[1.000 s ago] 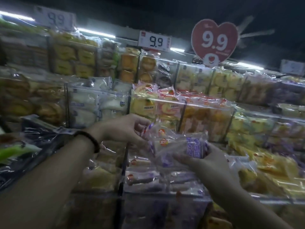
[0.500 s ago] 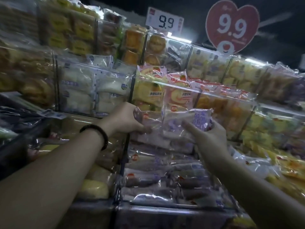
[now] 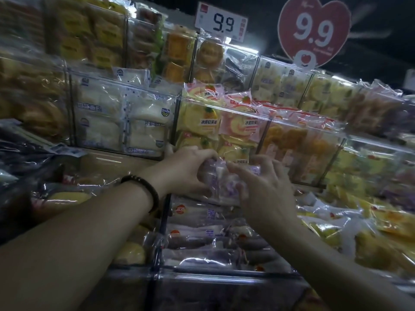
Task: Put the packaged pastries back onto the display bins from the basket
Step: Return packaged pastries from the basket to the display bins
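Left hand (image 3: 188, 169), centre of frame, has its fingers curled over the left end of the purple pastry pack (image 3: 224, 185). Right hand (image 3: 267, 187), fingers partly spread, grips the right end. The pack is held above the lower-centre display bin (image 3: 224, 277), which contains similar packs.

Clear display bins (image 3: 226, 279) are arranged in tiers. In the lower bin, purple-filled packs (image 3: 202, 241) are stacked; yellow and pink roll packs (image 3: 203, 122) are held above.
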